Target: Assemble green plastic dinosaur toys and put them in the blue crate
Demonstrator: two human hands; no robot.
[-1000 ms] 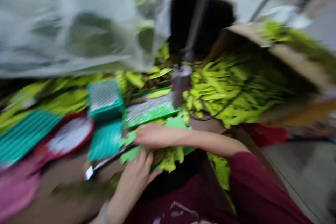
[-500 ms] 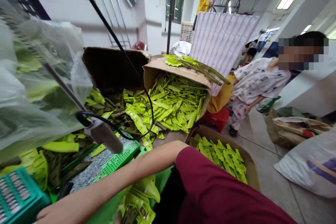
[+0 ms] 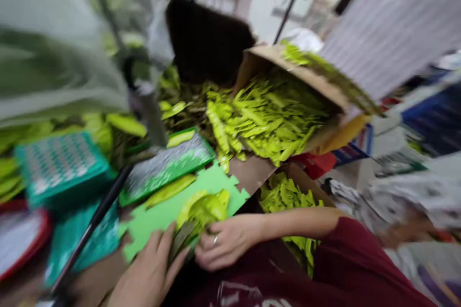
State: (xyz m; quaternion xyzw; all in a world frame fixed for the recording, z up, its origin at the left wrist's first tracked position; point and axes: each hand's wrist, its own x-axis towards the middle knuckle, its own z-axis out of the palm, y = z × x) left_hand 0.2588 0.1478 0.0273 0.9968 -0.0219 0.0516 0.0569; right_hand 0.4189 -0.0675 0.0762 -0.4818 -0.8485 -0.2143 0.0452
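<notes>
A curved yellow-green plastic part (image 3: 212, 207) with a dark olive side lies on the light green foam mat (image 3: 153, 220) in front of me. My left hand (image 3: 153, 261) has its thumb and fingers around the olive side. My right hand (image 3: 225, 242), with a ring on one finger, is curled at the part's near right edge; its fingertips are partly hidden. A green tray (image 3: 209, 151) of small silver pieces lies beyond the mat, with a long yellow-green piece (image 3: 171, 191) before it. Above the tray hangs a blurred grey cylindrical tool (image 3: 153, 117).
A tipped cardboard box (image 3: 266, 55) spills yellow-green pieces; another box (image 3: 302, 180) of them stands below right. At left are a teal tray (image 3: 65, 163), a red-rimmed bowl (image 3: 45, 235) and a slanting black rod (image 3: 91, 228). Clear plastic sheeting (image 3: 65, 57) hangs upper left.
My view has swung left and down. My right arm, reaching across to the left before, is drawn back, and its hand is now at the plastic part beside my left hand.
</notes>
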